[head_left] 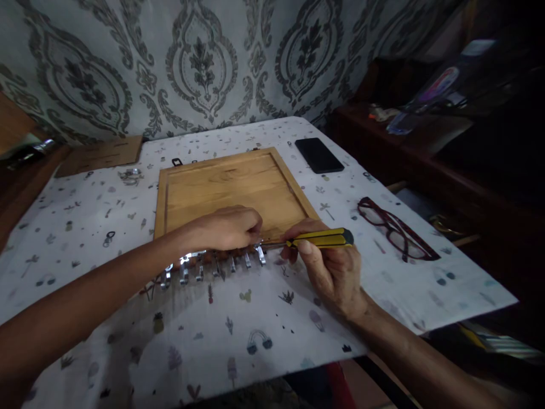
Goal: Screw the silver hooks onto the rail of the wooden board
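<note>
Left hand (230,227) pinches a metal hook (259,254) on the wooden board (225,187); right hand (332,272) grips the screwdriver (321,238).

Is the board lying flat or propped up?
Flat: the board rests on the cloth, recessed face up, hooks along its near edge.

Phone (319,155) behind glasses (398,230), right of tray (232,187)

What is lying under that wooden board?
The wooden board lies on a patterned cloth. Metal hooks poke out along its near edge, partly covered by the left hand. Anything beneath its middle is hidden.
</note>
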A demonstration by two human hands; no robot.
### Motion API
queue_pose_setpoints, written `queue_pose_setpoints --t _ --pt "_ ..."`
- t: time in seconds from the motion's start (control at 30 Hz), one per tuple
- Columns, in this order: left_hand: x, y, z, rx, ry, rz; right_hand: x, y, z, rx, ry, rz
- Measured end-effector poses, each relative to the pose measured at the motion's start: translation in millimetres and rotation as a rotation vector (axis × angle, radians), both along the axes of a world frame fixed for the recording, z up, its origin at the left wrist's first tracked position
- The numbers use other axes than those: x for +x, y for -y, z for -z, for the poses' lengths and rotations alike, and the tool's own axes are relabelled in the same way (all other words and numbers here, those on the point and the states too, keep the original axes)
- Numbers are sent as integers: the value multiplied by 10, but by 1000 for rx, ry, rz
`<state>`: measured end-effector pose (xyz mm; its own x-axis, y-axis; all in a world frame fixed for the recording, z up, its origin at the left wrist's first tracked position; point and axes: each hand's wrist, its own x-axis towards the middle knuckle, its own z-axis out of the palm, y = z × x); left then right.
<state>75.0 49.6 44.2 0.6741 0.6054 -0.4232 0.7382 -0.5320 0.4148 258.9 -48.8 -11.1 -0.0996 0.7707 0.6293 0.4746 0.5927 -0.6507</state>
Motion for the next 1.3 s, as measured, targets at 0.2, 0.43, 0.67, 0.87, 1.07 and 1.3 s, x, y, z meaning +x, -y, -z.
queue_pose_setpoints --t 0.2,0.43,0.67,0.87,1.07,1.3 --pt "-2 18 -49 -51 11 -11 -6 -4 -3 20 -10 -12" --pt "9 18 -74 -87 12 -59 3 -3 40 12 -39 -21" --pt "16 15 -47 -63 25 -63 -8 4 19 -5 -36 1" --pt "39 61 -61 -41 24 -121 -10 -3 4 13 -26 -7" --pt "20 37 -40 -48 29 -105 4 1 31 -2 -25 -11" --pt "5 24 -37 -68 44 -119 7 4 23 -5 -15 2"
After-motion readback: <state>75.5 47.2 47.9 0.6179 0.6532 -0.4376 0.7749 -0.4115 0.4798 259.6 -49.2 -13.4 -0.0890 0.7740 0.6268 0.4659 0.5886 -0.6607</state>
